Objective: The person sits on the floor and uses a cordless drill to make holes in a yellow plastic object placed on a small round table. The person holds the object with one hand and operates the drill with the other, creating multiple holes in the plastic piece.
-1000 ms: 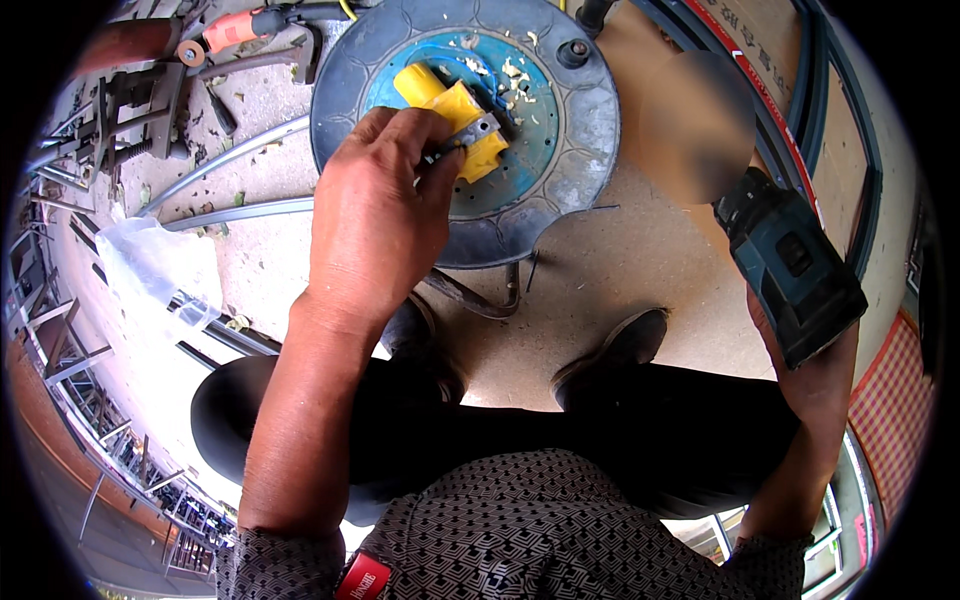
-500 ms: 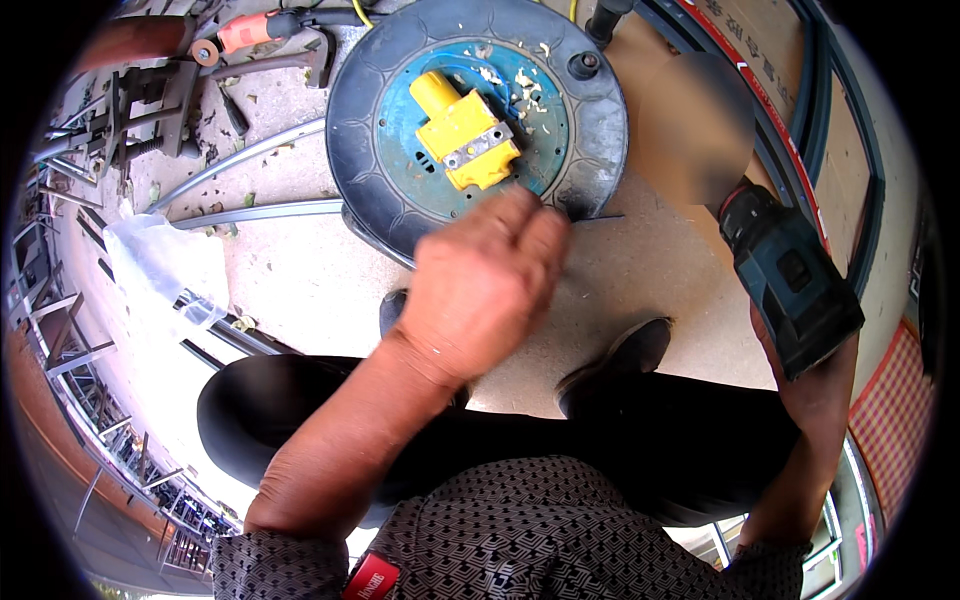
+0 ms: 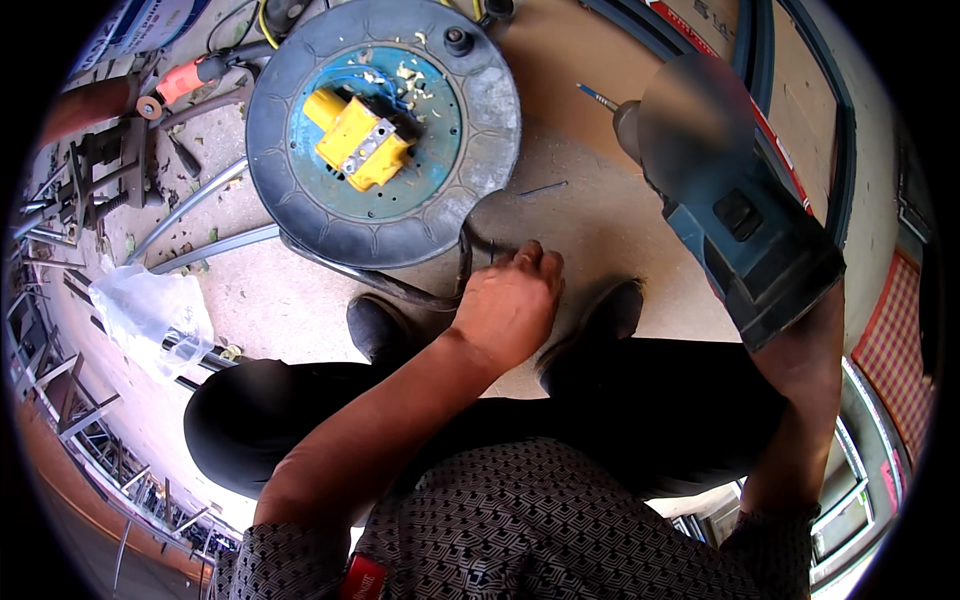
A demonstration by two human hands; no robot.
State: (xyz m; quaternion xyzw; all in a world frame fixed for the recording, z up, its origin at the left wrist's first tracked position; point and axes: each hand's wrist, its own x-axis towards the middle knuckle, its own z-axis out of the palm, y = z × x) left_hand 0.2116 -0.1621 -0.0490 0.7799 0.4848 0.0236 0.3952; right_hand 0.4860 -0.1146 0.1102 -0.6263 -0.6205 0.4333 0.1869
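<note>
The small thin screw [image 3: 492, 250] lies on the floor [image 3: 600, 220] just below the round cable reel [image 3: 385, 130], the left hand [image 3: 510, 305] pinching down at it but not yet lifting it, while the right hand [image 3: 800, 340], further right of the reel, grips the blue drill [image 3: 740, 215].

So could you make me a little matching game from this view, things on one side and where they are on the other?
Things:
1. yellow block
2. power drill
3. clear plastic bag
4. left hand

Places:
a. on the ground at the far left
b. in the middle of the round reel
c. on the ground between the shoes
d. held up on the right

Pairs: 1-b, 2-d, 3-a, 4-c
</note>
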